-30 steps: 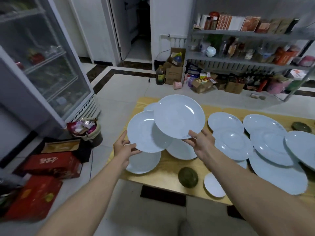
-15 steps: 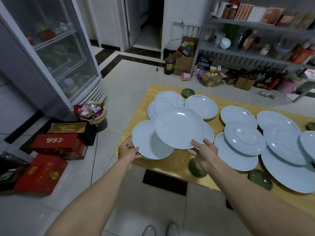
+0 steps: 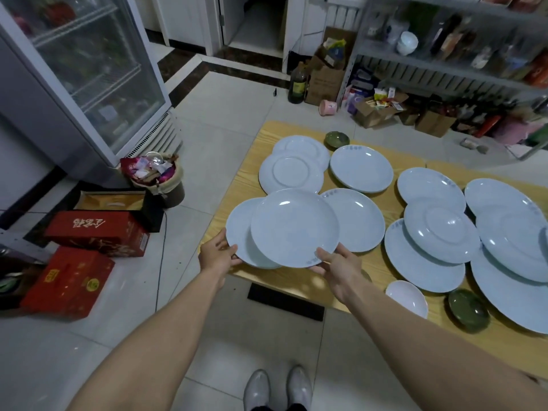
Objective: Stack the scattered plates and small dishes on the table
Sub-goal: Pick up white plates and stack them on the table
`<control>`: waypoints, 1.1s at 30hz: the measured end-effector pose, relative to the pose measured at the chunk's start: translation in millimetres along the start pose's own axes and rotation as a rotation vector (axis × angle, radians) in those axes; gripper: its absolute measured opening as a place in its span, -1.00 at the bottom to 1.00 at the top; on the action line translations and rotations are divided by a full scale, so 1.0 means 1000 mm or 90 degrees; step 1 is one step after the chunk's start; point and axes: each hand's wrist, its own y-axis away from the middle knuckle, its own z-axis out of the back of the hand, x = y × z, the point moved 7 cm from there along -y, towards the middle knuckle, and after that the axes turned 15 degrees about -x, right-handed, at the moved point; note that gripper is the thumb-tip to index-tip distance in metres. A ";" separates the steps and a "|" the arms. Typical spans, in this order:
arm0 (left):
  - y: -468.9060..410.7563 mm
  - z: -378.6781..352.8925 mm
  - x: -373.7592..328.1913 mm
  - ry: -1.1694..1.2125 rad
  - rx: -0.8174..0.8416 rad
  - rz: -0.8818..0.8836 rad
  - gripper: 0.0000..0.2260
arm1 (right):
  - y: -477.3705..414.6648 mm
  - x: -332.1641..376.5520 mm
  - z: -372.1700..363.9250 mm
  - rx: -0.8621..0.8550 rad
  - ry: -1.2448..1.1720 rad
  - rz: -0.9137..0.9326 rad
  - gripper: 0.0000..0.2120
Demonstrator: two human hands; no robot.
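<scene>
My right hand [image 3: 338, 264] grips the near rim of a pale blue plate [image 3: 293, 226], held low over the wooden table [image 3: 267, 137]. That plate overlaps a second pale blue plate [image 3: 240, 229], which my left hand [image 3: 216, 255] holds by its left rim at the table's near left corner. Several more pale blue plates lie spread on the table, one [image 3: 360, 223] just right of the held pair, others [image 3: 292, 173] behind. A small white dish [image 3: 407, 298] and a green bowl [image 3: 468, 310] sit near the front edge.
Another green bowl [image 3: 336, 140] stands at the table's far side. Red boxes [image 3: 95, 232] and a full bin [image 3: 155, 176] sit on the floor to the left, beside a glass-door fridge [image 3: 74, 69]. Cluttered shelves [image 3: 444, 63] and cardboard boxes line the back wall.
Both hands have lowered their plates toward the table's near left corner, and the right plate has slid further over the left one. The view has tilted down.
</scene>
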 end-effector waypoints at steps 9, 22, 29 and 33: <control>-0.008 0.001 0.003 -0.034 -0.001 -0.017 -0.52 | -0.013 -0.022 -0.033 0.014 0.060 -0.003 -0.42; -0.013 0.000 0.006 -0.084 0.019 -0.039 -0.55 | -0.034 -0.042 -0.047 -0.051 0.260 0.062 -0.44; -0.015 0.001 0.004 -0.111 0.029 -0.054 -0.53 | -0.040 -0.042 -0.045 -0.090 0.342 0.089 -0.50; -0.012 0.001 0.001 -0.124 0.023 -0.060 -0.53 | -0.045 -0.043 -0.045 -0.100 0.356 0.089 -0.48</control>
